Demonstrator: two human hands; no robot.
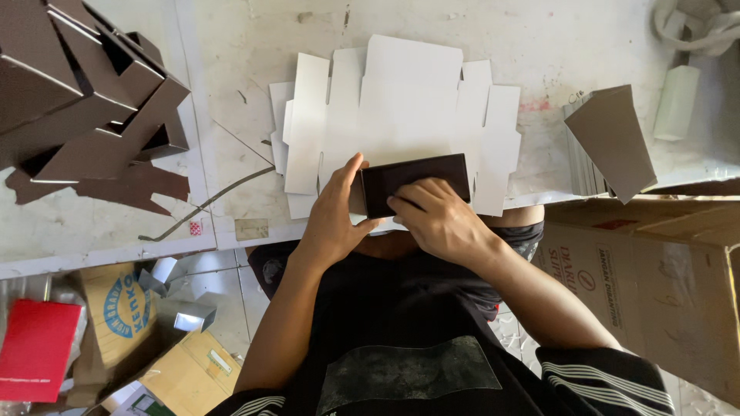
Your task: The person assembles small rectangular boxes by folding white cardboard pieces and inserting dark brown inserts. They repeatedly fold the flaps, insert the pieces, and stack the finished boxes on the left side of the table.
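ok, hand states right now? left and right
Left hand: gripping the left end of the dark box.
Right hand: fingers pressed flat on top of the dark box, not closed around it.

Centre of frame: dark brown box [415, 183], flat-sided, held at the near edge of the pale surface [231, 92]. Left hand [333, 219] grips its left end, thumb along the lower edge; right hand [438, 218] lies on its front, fingers pressing. Beneath and behind it: stack of white die-cut carton blanks [401, 104]. Upper left: heap of folded brown boxes [81, 92]. Upper right: leaning stack of brown flat sheets [613, 142]. Right edge: corrugated cardboard carton [663, 285]. Lower left: red packet [35, 350] on the floor.
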